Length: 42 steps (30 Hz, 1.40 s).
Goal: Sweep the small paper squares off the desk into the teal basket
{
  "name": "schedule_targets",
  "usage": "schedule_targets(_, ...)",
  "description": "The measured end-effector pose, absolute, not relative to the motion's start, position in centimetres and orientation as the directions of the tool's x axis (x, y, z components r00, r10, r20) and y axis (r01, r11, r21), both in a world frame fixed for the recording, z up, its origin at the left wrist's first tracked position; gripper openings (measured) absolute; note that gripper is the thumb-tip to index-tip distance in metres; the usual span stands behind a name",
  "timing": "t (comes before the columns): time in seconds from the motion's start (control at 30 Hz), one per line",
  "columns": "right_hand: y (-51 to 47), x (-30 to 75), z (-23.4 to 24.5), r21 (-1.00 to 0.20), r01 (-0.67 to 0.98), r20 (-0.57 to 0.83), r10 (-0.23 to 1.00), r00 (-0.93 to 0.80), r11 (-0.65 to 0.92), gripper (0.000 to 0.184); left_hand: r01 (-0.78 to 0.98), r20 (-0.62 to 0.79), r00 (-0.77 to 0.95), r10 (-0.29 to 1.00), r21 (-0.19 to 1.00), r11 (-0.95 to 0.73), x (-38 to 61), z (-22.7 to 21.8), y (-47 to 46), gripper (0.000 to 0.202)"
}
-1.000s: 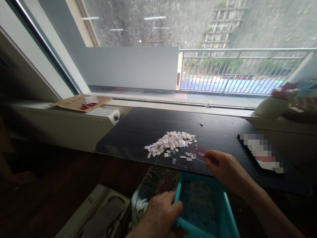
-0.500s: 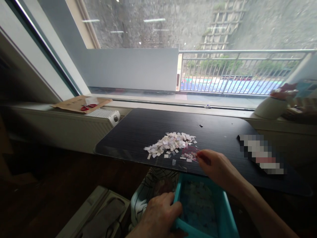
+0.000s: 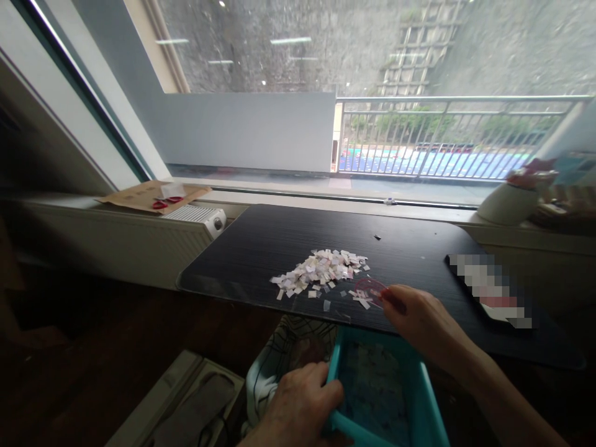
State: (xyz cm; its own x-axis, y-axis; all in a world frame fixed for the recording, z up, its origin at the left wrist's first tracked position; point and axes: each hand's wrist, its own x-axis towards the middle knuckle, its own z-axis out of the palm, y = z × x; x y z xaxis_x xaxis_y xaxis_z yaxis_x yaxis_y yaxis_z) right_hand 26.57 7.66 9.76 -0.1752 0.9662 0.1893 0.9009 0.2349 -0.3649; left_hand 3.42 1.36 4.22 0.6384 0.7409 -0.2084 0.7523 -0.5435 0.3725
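A heap of small white and pink paper scraps (image 3: 321, 270) lies on the black table (image 3: 261, 248). My right hand (image 3: 419, 320) rests near the table's front edge and pinches a small clear pink-rimmed disc (image 3: 370, 290), held flat on the table among a few loose scraps. Below the edge, my left hand (image 3: 302, 403) grips the left rim of a teal bin (image 3: 421, 403) that holds paper bits.
A radiator (image 3: 195, 214) and a piece of cardboard with red scissors (image 3: 161, 202) sit at the left on the sill. A white pot (image 3: 507, 202) stands at the right, with a blurred dark object (image 3: 488, 285) on the table. A patterned bag (image 3: 288, 354) lies under the table.
My right hand slid the disc left toward the heap, then back to the right, dragging a few scraps with it. The left hand and bin stayed put.
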Motion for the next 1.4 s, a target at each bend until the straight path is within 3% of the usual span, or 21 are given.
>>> schedule_targets(0.43, 6.7, 24.6, 8.8, -0.464, 0.803, 0.237, 0.926, -0.295, 0.374, 0.022, 0.728, -0.201, 0.665, 0.72, 0.389, -0.564, 3.8, 5.1, 1.4, 0.03)
schedule_targets(0.63, 6.4, 23.9, 8.6, -0.533, 0.737, 0.17, 0.906, -0.388, 0.416, 0.022, 0.705, -0.175, 0.687, 0.705, 0.394, -0.59, 3.9, 5.8, 1.5, 0.03)
schedule_targets(0.77, 5.9, 23.9, 8.5, -0.525, 0.757, 0.204, 0.921, -0.333, 0.39, 0.021, 0.71, -0.154, 0.678, 0.718, 0.389, -0.587, 3.7, 6.0, 1.7, 0.03)
schedule_targets(0.93, 5.0, 24.1, 8.2, -0.566, 0.712, 0.174, 0.904, -0.389, 0.416, 0.022, 0.705, -0.151, 0.682, 0.715, 0.396, -0.589, 3.8, 5.8, 1.7, 0.029)
schedule_targets(1.07, 4.8, 24.4, 7.9, -0.522, 0.76, 0.237, 0.921, -0.308, 0.388, 0.023, 0.705, -0.154, 0.681, 0.716, 0.401, -0.585, 3.9, 5.7, 1.7, 0.03)
schedule_targets(1.2, 4.9, 24.2, 7.9, -0.571, 0.705, 0.183, 0.902, -0.39, 0.42, 0.023, 0.704, -0.132, 0.681, 0.721, 0.391, -0.593, 3.9, 5.6, 1.7, 0.03)
schedule_targets(1.4, 6.0, 23.4, 8.2, -0.535, 0.717, 0.249, 0.894, -0.373, 0.448, 0.024, 0.714, -0.142, 0.671, 0.728, 0.391, -0.581, 3.7, 5.6, 1.7, 0.028)
